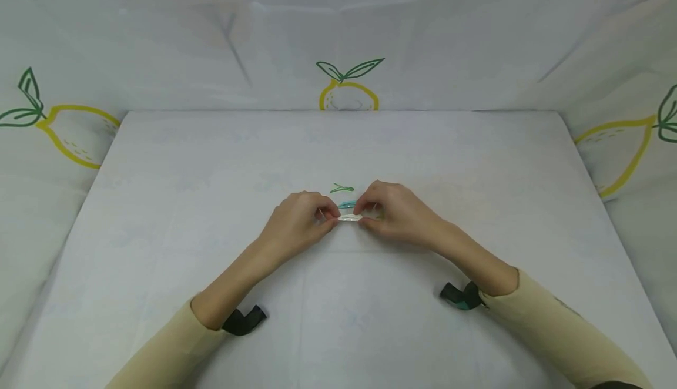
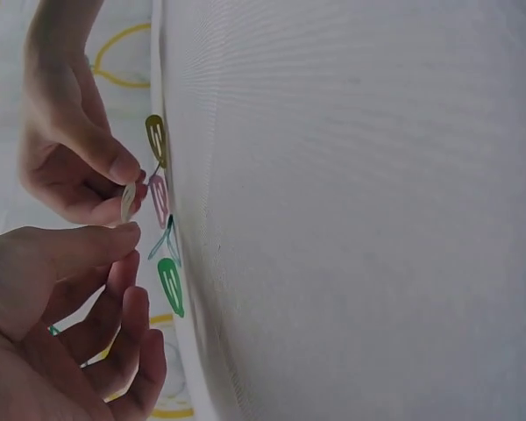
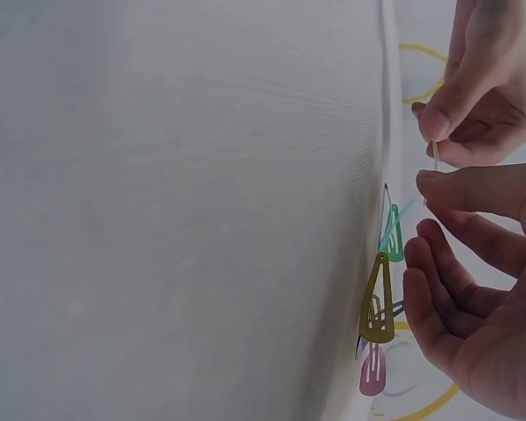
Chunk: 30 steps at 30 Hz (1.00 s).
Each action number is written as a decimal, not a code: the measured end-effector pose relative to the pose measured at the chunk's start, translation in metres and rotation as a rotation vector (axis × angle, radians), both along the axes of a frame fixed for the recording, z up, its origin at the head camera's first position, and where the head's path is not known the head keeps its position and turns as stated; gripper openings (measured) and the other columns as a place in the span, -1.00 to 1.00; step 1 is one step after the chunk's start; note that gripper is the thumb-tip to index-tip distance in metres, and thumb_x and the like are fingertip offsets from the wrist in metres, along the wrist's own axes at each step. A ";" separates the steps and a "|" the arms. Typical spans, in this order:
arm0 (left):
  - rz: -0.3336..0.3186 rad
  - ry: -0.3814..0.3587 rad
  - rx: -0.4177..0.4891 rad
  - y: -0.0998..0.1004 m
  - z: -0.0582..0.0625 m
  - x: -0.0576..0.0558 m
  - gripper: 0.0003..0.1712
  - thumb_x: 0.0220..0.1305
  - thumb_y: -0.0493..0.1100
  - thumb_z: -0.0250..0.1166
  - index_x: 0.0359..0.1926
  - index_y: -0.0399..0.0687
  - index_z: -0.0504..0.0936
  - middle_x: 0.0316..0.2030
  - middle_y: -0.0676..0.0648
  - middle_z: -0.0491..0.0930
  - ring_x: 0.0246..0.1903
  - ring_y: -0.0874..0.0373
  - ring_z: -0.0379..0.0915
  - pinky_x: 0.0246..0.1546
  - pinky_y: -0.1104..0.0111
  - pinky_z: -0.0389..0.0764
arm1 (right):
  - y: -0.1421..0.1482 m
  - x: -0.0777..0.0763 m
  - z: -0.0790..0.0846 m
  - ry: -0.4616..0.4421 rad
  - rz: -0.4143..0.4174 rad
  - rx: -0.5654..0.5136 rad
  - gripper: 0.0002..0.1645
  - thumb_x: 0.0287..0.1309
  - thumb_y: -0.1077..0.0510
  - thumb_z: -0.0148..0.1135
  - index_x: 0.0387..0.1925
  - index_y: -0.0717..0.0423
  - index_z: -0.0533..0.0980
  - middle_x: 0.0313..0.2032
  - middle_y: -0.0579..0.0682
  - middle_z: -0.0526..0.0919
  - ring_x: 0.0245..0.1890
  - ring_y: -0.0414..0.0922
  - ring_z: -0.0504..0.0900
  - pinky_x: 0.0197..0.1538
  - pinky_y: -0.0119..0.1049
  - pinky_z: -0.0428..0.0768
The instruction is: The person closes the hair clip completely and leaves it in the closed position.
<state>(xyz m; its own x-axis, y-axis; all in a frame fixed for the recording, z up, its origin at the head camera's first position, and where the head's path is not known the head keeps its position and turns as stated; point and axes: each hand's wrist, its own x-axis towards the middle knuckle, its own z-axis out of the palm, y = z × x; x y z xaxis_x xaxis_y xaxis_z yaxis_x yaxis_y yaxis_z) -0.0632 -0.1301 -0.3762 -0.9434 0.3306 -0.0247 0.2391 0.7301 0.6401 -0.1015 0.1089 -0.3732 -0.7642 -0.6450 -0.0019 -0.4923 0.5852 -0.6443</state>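
Observation:
A white snap hair clip (image 1: 349,217) is held level between both hands, just above the table. My left hand (image 1: 300,222) pinches its left end between thumb and forefinger. At the other end, the thumb and forefinger of my right hand (image 1: 398,211) grip it. Just behind lie a teal clip (image 1: 347,204) and a green clip (image 1: 342,188), whose arms look spread apart. In the left wrist view, an olive clip (image 2: 156,140) and a pink clip (image 2: 159,200) show beyond the fingers. Part of a dark blue clip (image 3: 396,309) appears behind the olive one in the right wrist view.
A white cloth covers the table (image 1: 338,318), its back edge meeting a white curtain (image 1: 455,42) printed with lemons. Curtains also hang at both sides. Black wrist pieces (image 1: 245,321) stick out from below the beige sleeves (image 1: 169,348).

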 end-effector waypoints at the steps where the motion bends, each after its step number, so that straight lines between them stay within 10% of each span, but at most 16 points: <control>1: 0.005 -0.013 -0.011 0.001 0.000 0.000 -0.93 0.32 -0.24 0.52 -0.24 0.05 0.85 -0.29 0.08 0.81 -0.27 0.20 0.64 -0.22 0.31 0.67 | 0.000 0.000 0.000 -0.003 0.000 0.010 -0.82 0.20 0.31 0.52 -0.17 0.05 0.79 -0.18 -0.04 0.81 -0.13 -0.08 0.72 0.05 -0.11 0.70; 30: -0.040 -0.108 -0.169 0.013 -0.001 -0.008 -0.92 0.33 -0.24 0.50 -0.27 0.06 0.83 -0.35 0.12 0.80 -0.29 0.24 0.65 -0.26 0.30 0.65 | -0.008 0.000 0.000 -0.021 0.027 0.192 -0.86 0.22 0.30 0.50 -0.19 0.06 0.78 -0.21 -0.03 0.69 -0.15 -0.09 0.60 0.01 -0.15 0.60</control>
